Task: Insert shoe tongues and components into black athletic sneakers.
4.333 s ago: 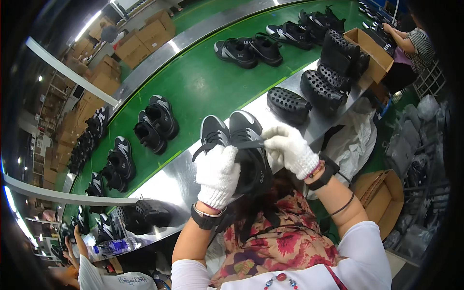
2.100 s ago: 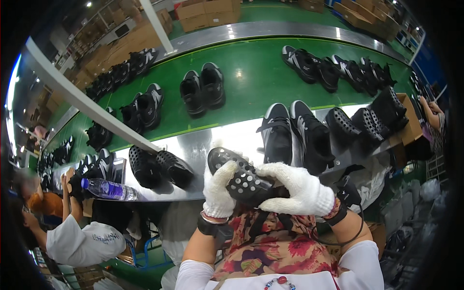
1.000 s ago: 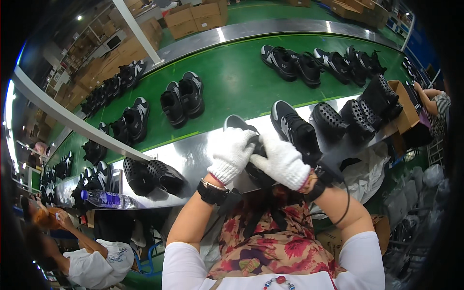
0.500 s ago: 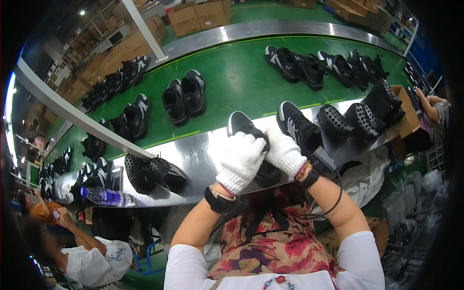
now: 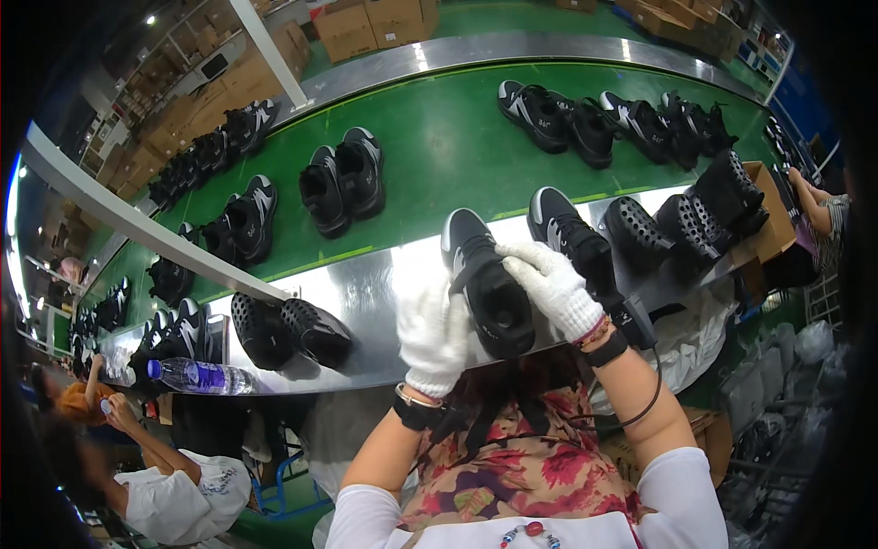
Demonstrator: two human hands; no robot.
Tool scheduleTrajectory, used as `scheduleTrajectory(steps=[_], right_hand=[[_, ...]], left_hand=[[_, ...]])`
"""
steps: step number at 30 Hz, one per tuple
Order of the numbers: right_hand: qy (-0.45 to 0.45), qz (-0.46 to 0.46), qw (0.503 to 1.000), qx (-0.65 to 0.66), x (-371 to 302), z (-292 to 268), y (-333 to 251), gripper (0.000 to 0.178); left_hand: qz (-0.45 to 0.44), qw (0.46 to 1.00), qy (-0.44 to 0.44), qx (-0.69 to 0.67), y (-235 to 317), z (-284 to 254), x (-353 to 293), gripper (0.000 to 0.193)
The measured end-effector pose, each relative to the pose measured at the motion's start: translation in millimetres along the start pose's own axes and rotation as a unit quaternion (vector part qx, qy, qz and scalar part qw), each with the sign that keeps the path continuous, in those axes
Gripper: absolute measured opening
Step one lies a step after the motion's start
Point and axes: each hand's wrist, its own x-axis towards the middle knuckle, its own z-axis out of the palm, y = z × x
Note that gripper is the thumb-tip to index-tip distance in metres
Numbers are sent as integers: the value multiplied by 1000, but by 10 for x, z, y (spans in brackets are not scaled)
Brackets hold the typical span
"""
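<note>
A: Far left first. What's on the steel shelf?

B: Clear plastic water bottle (image 5: 199, 376) lying on its side on the metal shelf (image 5: 366, 284), a co-worker in a white top (image 5: 178, 499) below it. Just right of the bottle, two black perforated clogs (image 5: 288, 331) side by side, soles partly up.

A: And the belt?

B: Green conveyor belt (image 5: 439, 146) behind the shelf, pairs of black sneakers with white trim along it, one pair (image 5: 340, 180) near the middle, more pairs (image 5: 604, 119) toward the far right.

A: Hands now.

B: Left hand (image 5: 433, 331) in a white knit glove, fingers curled against the left side of a black sneaker (image 5: 489, 288), touching it. Can't tell how firmly it grips. Right hand (image 5: 553, 285), same glove, closed over the right side near the shoe's opening, fingers on the laces or tongue area.

A: Where's that sneaker?

B: Between both hands, at the near edge of the shelf, toe pointing away from the person, opening facing the camera.

A: Right of it?

B: Its match, second black sneaker (image 5: 572, 240), standing on the shelf just beside the right hand. Then more perforated clogs (image 5: 681, 224) stacked by a cardboard box (image 5: 777, 229), another person's arm (image 5: 809, 197) at the far right edge.
</note>
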Motion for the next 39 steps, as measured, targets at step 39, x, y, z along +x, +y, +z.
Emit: scheduleTrajectory(steps=[39], right_hand=[[-152,-50,891,-424,-443,-712,-677,61]], left_hand=[[-542,707,-191,-412,177,73,-105,46]])
